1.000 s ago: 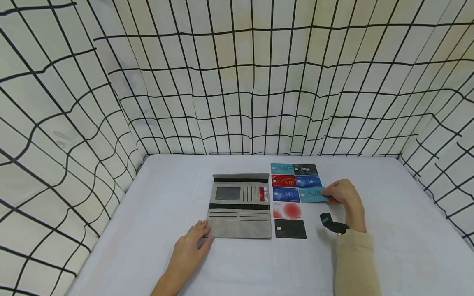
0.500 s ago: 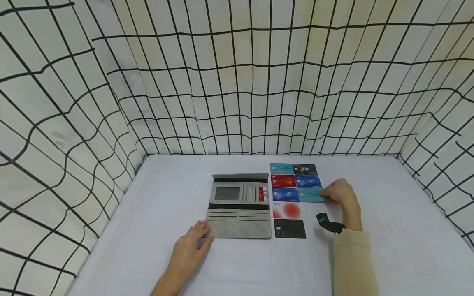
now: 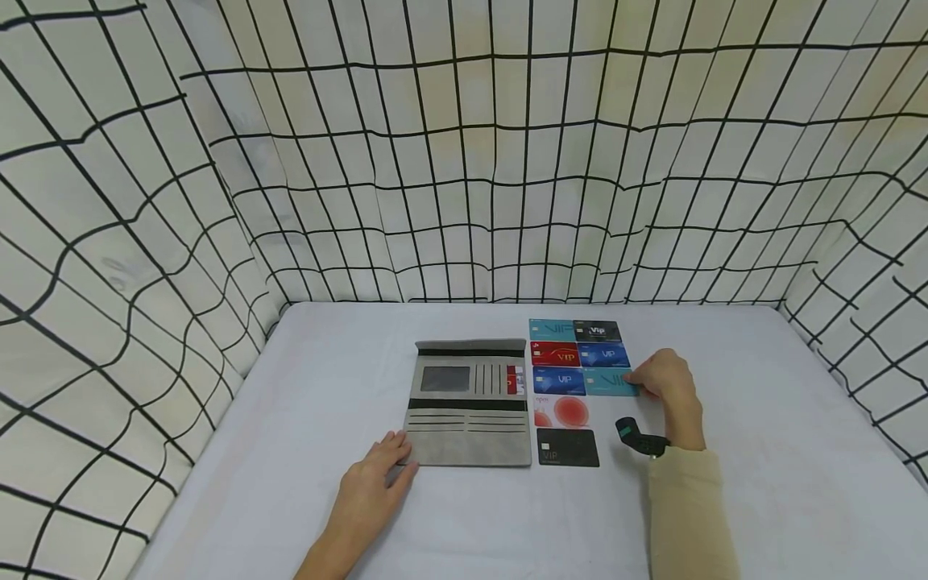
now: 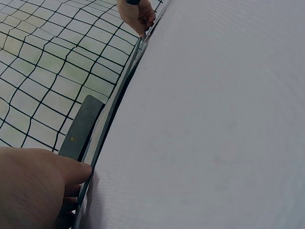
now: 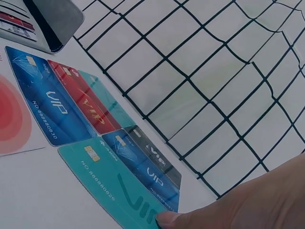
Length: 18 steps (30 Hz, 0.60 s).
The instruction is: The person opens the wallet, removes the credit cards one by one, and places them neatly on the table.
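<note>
A grey wallet (image 3: pixel 467 447) lies unfolded on the white table, with a dark window, rows of slots and red-and-white cards at its upper right. My left hand (image 3: pixel 372 487) rests with relaxed fingers at its lower left corner; the left wrist view shows the wallet's edge (image 4: pixel 102 138) beside that hand. Right of the wallet, my right hand (image 3: pixel 667 376) pinches the right end of a teal VIP card (image 3: pixel 609 381). In the right wrist view, the thumb (image 5: pixel 174 219) sits over the card's corner, while the other fingers are hidden.
Around the teal card lie two blue cards (image 3: pixel 558 381), a red card (image 3: pixel 555 354), a dark card (image 3: pixel 598 331) and another teal card (image 3: pixel 551 330). Nearer me are a white card with red circles (image 3: pixel 571 412) and a black card (image 3: pixel 569 448). Black-lined white walls (image 3: pixel 493 161) enclose the table.
My right hand has shifted slightly left with the teal card, which now lies flatter and closer against the neighbouring blue card. The left hand stays at the wallet's corner.
</note>
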### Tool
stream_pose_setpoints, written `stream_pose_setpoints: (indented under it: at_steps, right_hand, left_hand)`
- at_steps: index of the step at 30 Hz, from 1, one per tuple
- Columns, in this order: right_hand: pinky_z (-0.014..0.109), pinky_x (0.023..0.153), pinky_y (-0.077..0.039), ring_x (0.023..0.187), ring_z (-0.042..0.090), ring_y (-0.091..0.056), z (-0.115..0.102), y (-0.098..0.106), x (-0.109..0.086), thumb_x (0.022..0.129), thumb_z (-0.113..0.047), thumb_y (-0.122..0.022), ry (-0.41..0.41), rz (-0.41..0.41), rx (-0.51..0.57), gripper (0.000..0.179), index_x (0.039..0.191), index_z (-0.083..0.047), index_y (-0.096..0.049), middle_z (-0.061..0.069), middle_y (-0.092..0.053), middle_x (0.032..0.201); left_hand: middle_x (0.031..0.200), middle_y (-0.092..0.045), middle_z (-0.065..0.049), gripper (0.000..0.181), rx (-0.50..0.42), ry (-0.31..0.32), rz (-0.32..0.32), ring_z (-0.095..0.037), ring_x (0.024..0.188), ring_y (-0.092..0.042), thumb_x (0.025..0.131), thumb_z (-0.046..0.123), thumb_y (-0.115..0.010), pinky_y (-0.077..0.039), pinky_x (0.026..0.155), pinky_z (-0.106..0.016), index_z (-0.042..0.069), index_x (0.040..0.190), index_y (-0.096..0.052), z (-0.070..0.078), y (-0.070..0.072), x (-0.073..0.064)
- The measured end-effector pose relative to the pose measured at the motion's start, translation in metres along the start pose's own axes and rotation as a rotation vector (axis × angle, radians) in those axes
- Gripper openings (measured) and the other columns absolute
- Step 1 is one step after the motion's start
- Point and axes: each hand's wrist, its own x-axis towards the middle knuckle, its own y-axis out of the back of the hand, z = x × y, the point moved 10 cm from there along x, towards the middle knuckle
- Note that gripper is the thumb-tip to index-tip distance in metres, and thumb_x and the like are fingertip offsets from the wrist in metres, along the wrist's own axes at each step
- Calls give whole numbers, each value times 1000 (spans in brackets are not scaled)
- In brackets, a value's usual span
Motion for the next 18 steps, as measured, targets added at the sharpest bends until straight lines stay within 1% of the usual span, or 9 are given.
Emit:
stream_pose_setpoints:
  at_steps: [6,9,12,15,18]
  right_hand:
    - [28,55,-39,68,20,-53,-4,3,-1,89,-22,-74,73,-20,34,35,100,10,-68,10,-59,72]
    - [27,55,-40,67,19,-52,-9,7,-4,93,-24,-70,111,-8,57,34,99,9,-70,7,-59,68]
    - [26,56,-41,65,18,-53,-14,11,-6,96,-25,-66,134,9,78,36,103,10,-70,5,-58,65]
    - [24,58,-45,66,17,-55,-19,13,-9,98,-26,-63,136,36,102,39,111,10,-67,7,-61,71]
    - [24,61,-49,70,19,-59,-23,15,-11,100,-28,-61,126,67,139,42,117,9,-65,13,-64,81]
  left_hand:
    - [135,-64,-17,35,-9,-21,6,-34,132,-57,90,17,-76,-42,114,-48,-1,119,-70,2,1,0]
    - [135,-64,-17,35,-1,-20,8,-33,132,-57,90,18,-76,-42,114,-48,-1,119,-70,1,1,0]
    - [135,-64,-16,35,4,-13,6,-33,132,-57,90,18,-76,-42,114,-48,-1,119,-70,0,0,0]
    - [135,-64,-16,35,4,-6,3,-33,133,-57,90,19,-75,-42,114,-48,0,119,-70,0,0,0]
    - [136,-64,-16,35,6,-3,2,-33,133,-57,90,19,-75,-42,114,-48,0,119,-70,-1,0,0]
